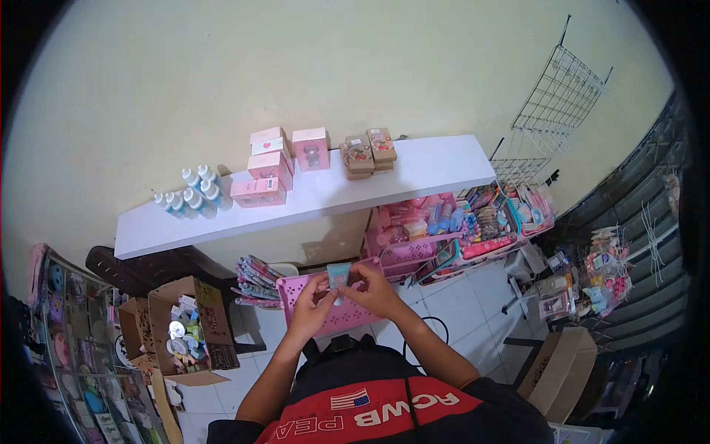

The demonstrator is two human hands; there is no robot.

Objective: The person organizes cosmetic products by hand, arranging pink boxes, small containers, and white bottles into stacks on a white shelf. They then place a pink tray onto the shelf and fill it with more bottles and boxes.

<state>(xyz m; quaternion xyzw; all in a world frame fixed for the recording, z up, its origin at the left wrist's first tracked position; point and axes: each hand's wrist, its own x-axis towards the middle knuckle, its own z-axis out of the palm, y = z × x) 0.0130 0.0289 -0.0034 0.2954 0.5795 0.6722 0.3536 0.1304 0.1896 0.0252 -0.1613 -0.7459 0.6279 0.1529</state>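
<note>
A small light-blue squeeze tube [339, 274] is held upright between my two hands, its narrow end pointing down toward my body. My left hand [311, 302] has its fingers closed on the tube's left side. On the right side, my right hand [372, 291] grips it too, with the thumb near the lower end. Right beneath both hands is a pink plastic basket [349, 320] with a pattern of holes. What lies inside the basket is mostly hidden by my hands.
A white shelf [325, 198] carries white-and-blue bottles [194, 194], pink boxes [270, 166] and brown boxes [361, 155]. To the left stand a cardboard box [216, 320] of goods and a display case [70, 333]. Filled pink baskets [403, 250] sit at right, near a wire rack [560, 89].
</note>
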